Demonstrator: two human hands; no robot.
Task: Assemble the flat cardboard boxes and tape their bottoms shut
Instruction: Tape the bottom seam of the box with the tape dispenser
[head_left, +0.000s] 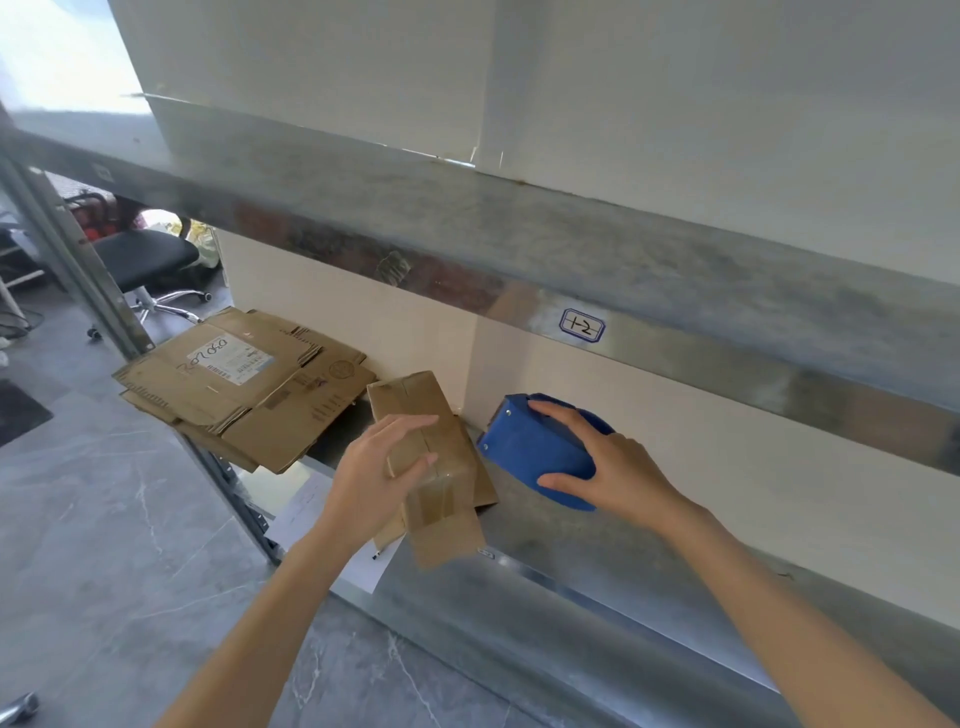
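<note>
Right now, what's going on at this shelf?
A person is working at a grey metal shelf. Their left hand holds a small brown cardboard box with clear tape already across its flaps, while the right hand grips a blue plastic tape dispenser on the shelf beside it. A stack of flattened brown cardboard boxes lies at the shelf's left end, not yet assembled.

We find the shelf (571, 551) bare along its front edge and toward its right end. The upper shelf beam (519, 244) caps the opening; the white back panel (701, 447) closes the rear. A flattened cardboard stack (244, 384) fills the left end, overhanging the edge. Mid-shelf, the box (441, 483) in our left hand (374, 467) and the blue tape dispenser (535, 447) under our right hand (618, 467) leave a narrow gap
</note>
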